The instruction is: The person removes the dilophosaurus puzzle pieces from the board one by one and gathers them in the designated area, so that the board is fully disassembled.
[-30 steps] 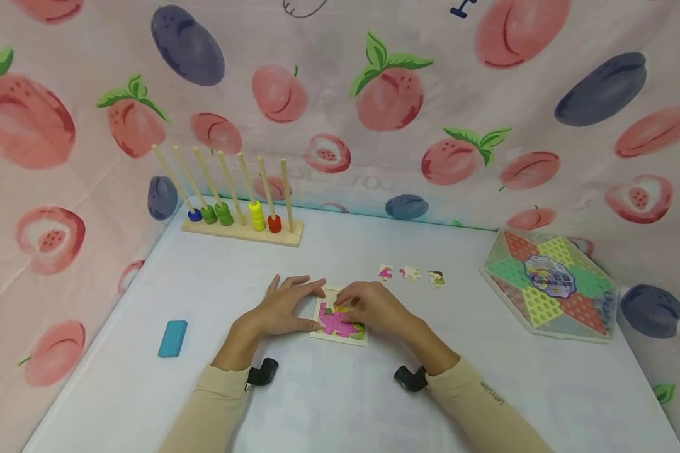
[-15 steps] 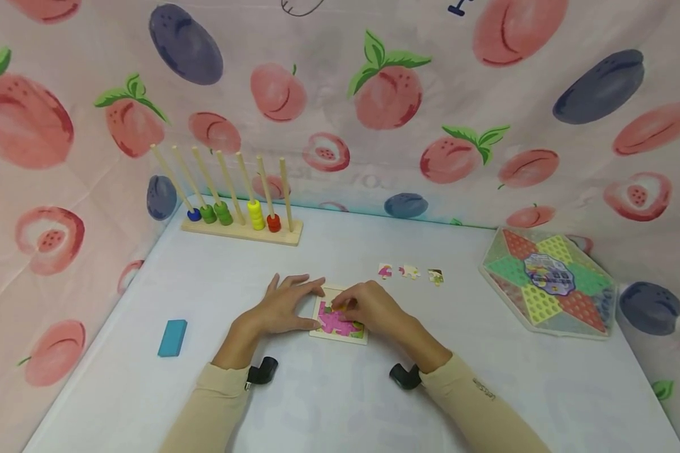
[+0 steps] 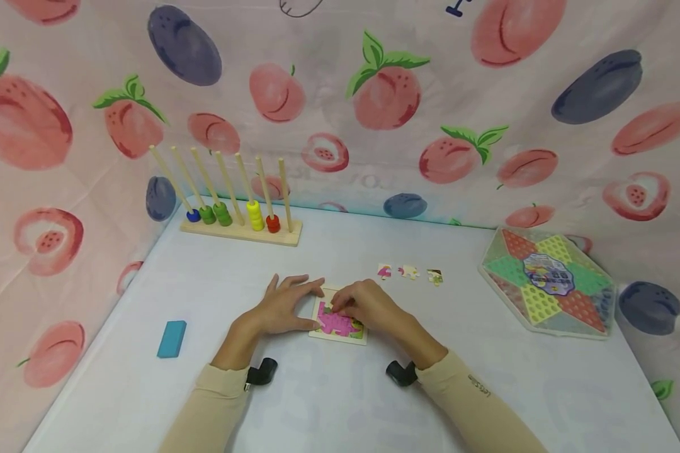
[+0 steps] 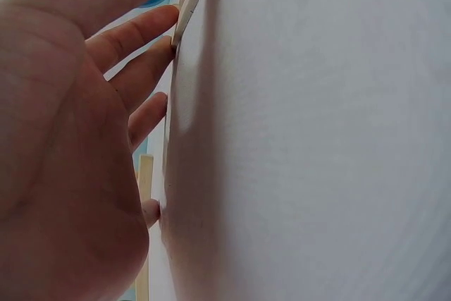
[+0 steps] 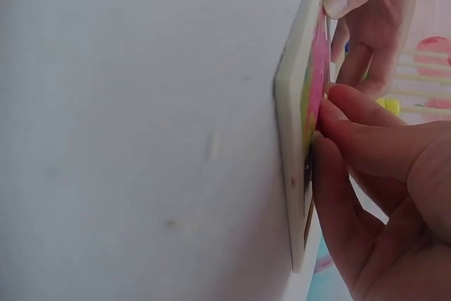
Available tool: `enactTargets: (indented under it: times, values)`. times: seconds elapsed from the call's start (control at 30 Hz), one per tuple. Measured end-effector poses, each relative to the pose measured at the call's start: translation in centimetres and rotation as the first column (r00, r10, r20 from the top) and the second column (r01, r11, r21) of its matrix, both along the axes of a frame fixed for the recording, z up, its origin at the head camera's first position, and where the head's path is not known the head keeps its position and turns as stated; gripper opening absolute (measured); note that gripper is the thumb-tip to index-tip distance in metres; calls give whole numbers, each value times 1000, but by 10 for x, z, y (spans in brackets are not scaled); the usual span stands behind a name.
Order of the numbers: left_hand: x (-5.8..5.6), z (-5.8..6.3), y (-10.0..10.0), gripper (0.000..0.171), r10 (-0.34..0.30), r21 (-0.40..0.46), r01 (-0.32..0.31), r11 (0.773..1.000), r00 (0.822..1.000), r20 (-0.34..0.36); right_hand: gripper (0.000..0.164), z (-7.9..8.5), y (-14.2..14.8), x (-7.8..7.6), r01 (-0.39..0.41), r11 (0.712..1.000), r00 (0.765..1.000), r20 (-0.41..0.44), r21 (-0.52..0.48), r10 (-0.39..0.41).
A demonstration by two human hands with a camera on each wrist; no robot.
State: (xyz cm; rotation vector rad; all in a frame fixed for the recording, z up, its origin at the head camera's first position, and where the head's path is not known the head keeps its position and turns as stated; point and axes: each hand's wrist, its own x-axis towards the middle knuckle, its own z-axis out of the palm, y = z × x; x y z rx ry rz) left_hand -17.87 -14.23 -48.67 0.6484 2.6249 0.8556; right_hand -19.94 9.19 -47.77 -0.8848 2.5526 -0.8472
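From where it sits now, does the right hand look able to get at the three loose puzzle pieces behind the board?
Probably yes. The right hand rests on the puzzle board, and the loose pieces lie just beyond it on bare table, with nothing between.

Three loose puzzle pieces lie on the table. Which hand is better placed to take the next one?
Probably the right hand. The three loose pieces lie on its side, just beyond it, while the left hand rests at the puzzle board's left edge, farther from them, and steadies it.
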Motion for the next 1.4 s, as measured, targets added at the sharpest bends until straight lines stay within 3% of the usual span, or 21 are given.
enactTargets:
  times: [0.23, 0.67, 0.9, 1.1, 1.4]
  values:
    - [0, -1, -1, 84, -2, 10, 2, 1000, 1000, -1, 16, 2, -2, -2, -48, 999, 999, -4, 22, 48]
    - [0, -3, -1, 84, -6, 8, 6, 1000, 1000, 5, 12, 2, -2, 0, -35, 999, 998, 61, 26, 33]
    - [-1, -4, -2, 84, -9, 4, 9, 1000, 1000, -4, 8, -2, -3, 1, 44, 999, 997, 68, 4, -44]
    - [-2, -6, -2, 84, -6, 6, 7, 1000, 1000, -7, 16, -3, -1, 1, 123, 987, 989, 100, -106, -113]
    - [-2, -5, -1, 83, -3, -3, 3, 1000, 1000, -9, 17, 10, 18, 2, 199, 956, 977, 120, -217, -176]
